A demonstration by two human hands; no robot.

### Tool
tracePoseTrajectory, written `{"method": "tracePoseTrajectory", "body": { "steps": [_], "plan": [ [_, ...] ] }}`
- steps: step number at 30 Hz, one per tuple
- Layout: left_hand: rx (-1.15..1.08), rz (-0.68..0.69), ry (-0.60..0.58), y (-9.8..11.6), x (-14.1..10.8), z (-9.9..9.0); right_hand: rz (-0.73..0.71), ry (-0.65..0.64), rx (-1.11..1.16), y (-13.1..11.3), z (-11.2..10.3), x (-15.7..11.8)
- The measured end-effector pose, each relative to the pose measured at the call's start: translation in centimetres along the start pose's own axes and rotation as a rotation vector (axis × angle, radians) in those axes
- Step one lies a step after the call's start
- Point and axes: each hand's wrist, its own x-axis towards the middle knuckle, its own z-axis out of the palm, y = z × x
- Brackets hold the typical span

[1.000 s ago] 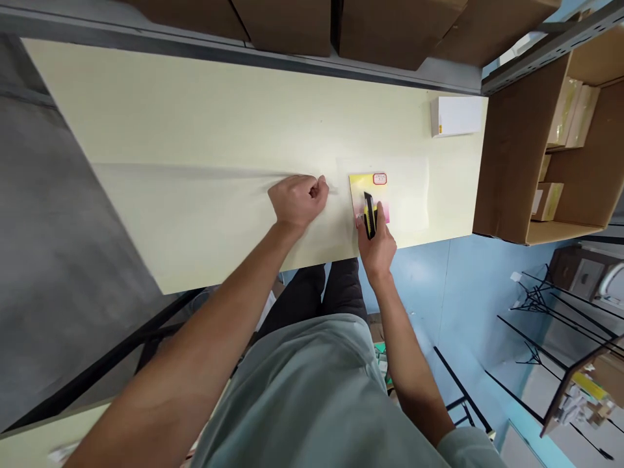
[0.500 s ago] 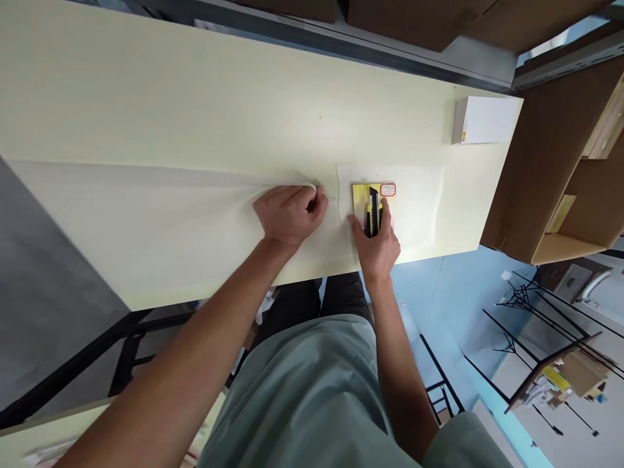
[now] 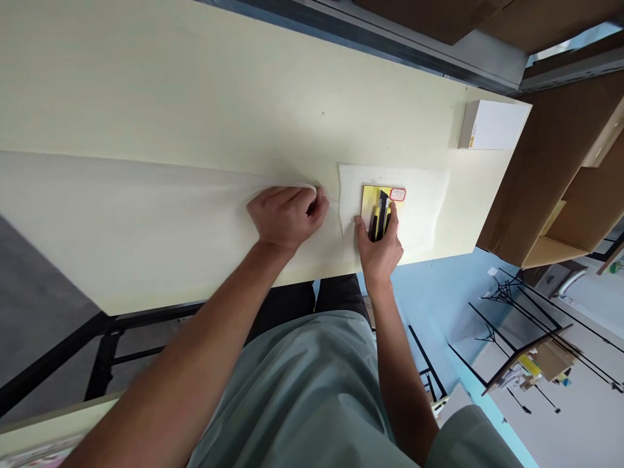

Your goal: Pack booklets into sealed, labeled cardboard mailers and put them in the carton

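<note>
My left hand [image 3: 288,214] is closed in a pinch on the edge of a long white sheet [image 3: 146,221], thin and soft-looking, which runs off to the left of the table. My right hand [image 3: 381,250] grips a black-and-yellow utility knife on its yellow card [image 3: 370,195], thumb at the left edge and fingers on the right side. A red-bordered label marks the card's upper right corner. Underneath lies a separate smaller white piece of sheet [image 3: 424,201], its left edge wavy. My fingers cover the card's lower part.
A white box [image 3: 497,123] stands at the table's far right corner. Beyond that end is a large open cardboard box [image 3: 556,253]. A metal shelf rail [image 3: 390,52] runs along the back edge of the pale table [image 3: 219,97].
My right hand and the knife on its card have shifted slightly right across the small sheet. My left hand keeps its pinch on the long sheet. The camera view has turned a little.
</note>
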Motion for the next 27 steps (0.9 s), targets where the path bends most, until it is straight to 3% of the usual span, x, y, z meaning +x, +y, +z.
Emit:
{"method": "tracePoseTrajectory", "body": {
  "steps": [8, 14, 21, 27],
  "plan": [
    [-0.049, -0.037, -0.053, 0.2, 0.0, -0.2, -0.049, 0.017, -0.053, 0.3, 0.5, 0.2],
    [-0.032, -0.072, -0.04, 0.2, -0.2, 0.8, -0.08, 0.024, -0.069, 0.3, 0.4, 0.2],
    [0.01, -0.243, -0.065, 3.5, 0.0, 0.6, -0.09, -0.021, -0.015, 0.2, -1.1, 0.2],
    [0.005, -0.255, -0.086, 5.4, -0.3, -0.1, -0.098, -0.103, 0.019, 0.5, -2.5, 0.4]
  ]
}}
